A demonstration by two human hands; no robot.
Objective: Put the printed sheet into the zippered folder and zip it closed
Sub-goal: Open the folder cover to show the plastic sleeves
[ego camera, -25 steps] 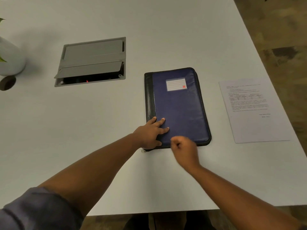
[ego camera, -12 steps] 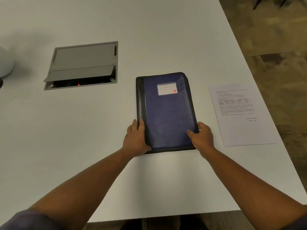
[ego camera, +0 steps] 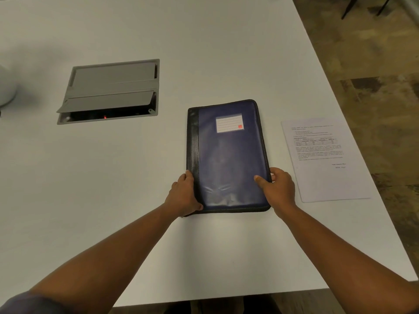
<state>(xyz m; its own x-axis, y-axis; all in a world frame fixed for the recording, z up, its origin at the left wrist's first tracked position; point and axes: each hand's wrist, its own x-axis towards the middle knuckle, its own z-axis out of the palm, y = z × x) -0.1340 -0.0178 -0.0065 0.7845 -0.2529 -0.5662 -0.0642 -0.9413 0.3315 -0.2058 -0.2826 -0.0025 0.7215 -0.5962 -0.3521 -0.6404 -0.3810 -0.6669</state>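
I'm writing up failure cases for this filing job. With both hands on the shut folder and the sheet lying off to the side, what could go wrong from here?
1. The printed sheet lies close to the table's right edge; opening the zippered folder rightward might nudge it off.
2. The left hand and right hand grip only the near corners, so the folder may slide or twist during unzipping.
3. The open cable hatch could swallow a stray sheet.

I'm seeing dim, even overhead light giving the white table (ego camera: 204, 53) a grey cast; soft shadows are pooling under the forearms near its front edge. A dull sheen is showing on the folder (ego camera: 229, 155) cover at its near end. The wide lens is bowing the table edges, and the print on the sheet (ego camera: 322, 155) is blurring beyond reading
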